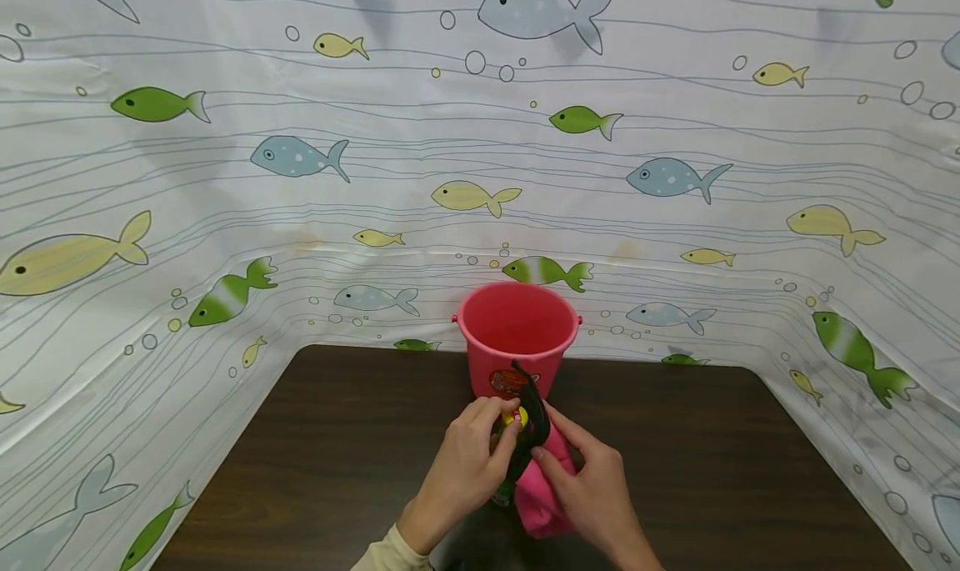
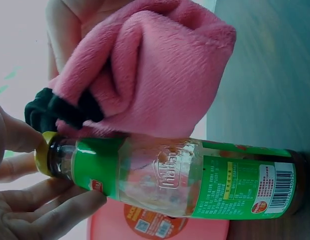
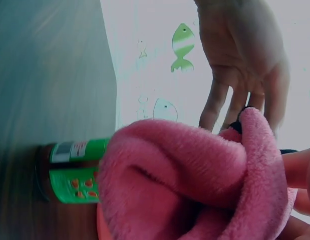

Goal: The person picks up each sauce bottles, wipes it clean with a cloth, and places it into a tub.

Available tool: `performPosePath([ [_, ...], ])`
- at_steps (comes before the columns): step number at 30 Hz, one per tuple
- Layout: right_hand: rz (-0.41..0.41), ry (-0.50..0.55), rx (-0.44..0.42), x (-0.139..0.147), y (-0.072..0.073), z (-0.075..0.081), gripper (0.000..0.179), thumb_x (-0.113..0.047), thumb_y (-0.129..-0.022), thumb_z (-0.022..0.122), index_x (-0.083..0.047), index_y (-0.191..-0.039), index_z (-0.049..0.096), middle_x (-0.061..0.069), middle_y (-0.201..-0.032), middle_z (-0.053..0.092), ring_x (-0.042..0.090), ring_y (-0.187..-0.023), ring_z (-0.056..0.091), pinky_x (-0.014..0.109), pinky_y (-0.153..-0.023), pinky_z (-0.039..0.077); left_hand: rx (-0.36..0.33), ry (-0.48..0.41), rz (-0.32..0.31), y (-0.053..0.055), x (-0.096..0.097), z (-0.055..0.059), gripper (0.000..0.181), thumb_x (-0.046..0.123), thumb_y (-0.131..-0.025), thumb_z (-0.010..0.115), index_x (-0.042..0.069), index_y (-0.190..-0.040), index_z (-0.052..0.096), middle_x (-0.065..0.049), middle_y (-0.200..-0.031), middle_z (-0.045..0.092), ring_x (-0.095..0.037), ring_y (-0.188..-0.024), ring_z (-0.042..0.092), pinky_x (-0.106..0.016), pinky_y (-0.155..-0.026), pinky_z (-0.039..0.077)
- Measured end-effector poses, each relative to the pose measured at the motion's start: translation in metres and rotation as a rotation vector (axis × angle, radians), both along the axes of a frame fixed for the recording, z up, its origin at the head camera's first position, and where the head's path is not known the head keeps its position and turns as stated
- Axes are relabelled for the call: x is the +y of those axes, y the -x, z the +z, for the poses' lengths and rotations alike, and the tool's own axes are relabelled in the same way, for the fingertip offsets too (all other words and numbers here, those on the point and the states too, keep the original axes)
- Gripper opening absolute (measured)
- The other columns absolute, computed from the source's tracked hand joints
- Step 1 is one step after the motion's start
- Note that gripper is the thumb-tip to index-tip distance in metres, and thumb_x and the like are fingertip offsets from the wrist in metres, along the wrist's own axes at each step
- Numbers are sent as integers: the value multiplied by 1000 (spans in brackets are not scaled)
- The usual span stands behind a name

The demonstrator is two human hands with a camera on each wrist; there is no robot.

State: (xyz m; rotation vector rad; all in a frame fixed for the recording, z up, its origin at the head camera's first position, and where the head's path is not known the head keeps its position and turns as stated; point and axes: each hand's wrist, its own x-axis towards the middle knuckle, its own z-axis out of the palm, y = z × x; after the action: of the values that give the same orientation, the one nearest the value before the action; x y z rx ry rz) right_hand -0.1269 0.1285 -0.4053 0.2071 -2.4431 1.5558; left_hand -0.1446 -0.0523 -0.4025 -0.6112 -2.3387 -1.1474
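A glass bottle (image 2: pixel 144 175) with green labels and a yellow cap (image 1: pixel 516 418) stands upright on the table, with a little dark content near its base. My left hand (image 1: pixel 465 463) pinches it at the cap, thumb and fingers on opposite sides. Beside the bottle, my right hand (image 1: pixel 603 488) grips a fluffy pink cloth (image 2: pixel 170 80) with a black edging (image 1: pixel 534 421). The cloth is bunched up and hangs close along the bottle's neck. In the right wrist view, its folds (image 3: pixel 190 165) cover the bottle's upper part.
A pink bucket (image 1: pixel 517 358) with a round orange-red label stands just behind the hands, its mouth facing up. The dark wooden table (image 1: pixel 337 438) stretches to both sides. A white curtain (image 1: pixel 420 146) printed with fish encloses the back and sides.
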Motion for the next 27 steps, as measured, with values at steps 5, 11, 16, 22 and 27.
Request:
performPosePath([
  [5, 0, -57, 23, 9, 0, 0, 56, -10, -91, 83, -28, -142, 68, 4, -104, 81, 2, -67, 67, 23, -58, 56, 1, 3, 7, 0, -1, -1, 23, 11, -100, 70, 5, -121, 72, -6, -111, 75, -17, -97, 68, -30, -79, 60],
  [11, -40, -146, 3, 26, 0, -2, 58, -9, -89, 85, -30, -141, 69, 1, -102, 79, 5, -71, 65, 23, -63, 56, -4, -3, 11, -1, -1, -2, 22, 12, -100, 70, 7, -121, 72, -5, -110, 74, -16, -96, 67, -28, -79, 60],
  [16, -77, -232, -60, 45, -1, -1, 58, -16, -91, 84, -29, -144, 67, 3, -113, 79, 9, -81, 66, 22, -67, 57, -14, 1, 6, -2, -1, -2, 23, 12, -99, 71, 6, -122, 72, -4, -110, 74, -16, -97, 67, -29, -81, 62],
  [22, -135, -331, -146, 76, -2, -2, 60, -21, -93, 83, -26, -149, 63, 10, -120, 78, 16, -87, 63, 23, -65, 53, -45, 4, -14, -1, -1, 0, 25, 15, -100, 71, 6, -123, 72, -5, -112, 74, -16, -99, 68, -30, -85, 64],
  [27, -182, -410, -162, 105, -4, -2, 60, -25, -95, 81, -23, -152, 60, 14, -116, 78, 18, -86, 62, 26, -64, 51, -67, 3, -23, -1, -1, 1, 25, 16, -101, 71, 7, -124, 71, -5, -113, 74, -16, -99, 67, -30, -85, 64],
])
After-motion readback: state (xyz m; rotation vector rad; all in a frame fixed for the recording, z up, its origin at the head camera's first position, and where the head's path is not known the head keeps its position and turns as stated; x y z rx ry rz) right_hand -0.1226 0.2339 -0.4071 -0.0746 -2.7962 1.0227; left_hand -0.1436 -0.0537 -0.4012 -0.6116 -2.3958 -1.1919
